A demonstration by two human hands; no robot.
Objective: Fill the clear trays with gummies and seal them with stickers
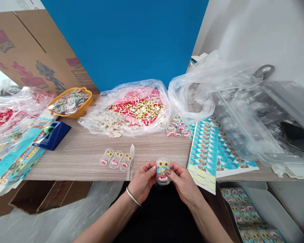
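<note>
A small clear plastic case (163,172) with two yellow eye pieces, a blue label band and a red-and-white piece is held upright at the table's front edge. My left hand (144,180) pinches its left side, and a metal bangle circles that wrist. On the case's right side, my right hand (181,182) grips with the thumb over the blue label. Three similar clear cases (116,159) without a blue band lie in a row to the left, beside a thin pointed strip (131,162).
Behind lies an open bag of small pieces (142,111). A yellow basket (84,108) and blue tape dispenser (57,136) stand left. Label sheets (204,152), stacked cases (177,128) and a clear bin (248,135) are right. An open box (263,206) holds filled cases below.
</note>
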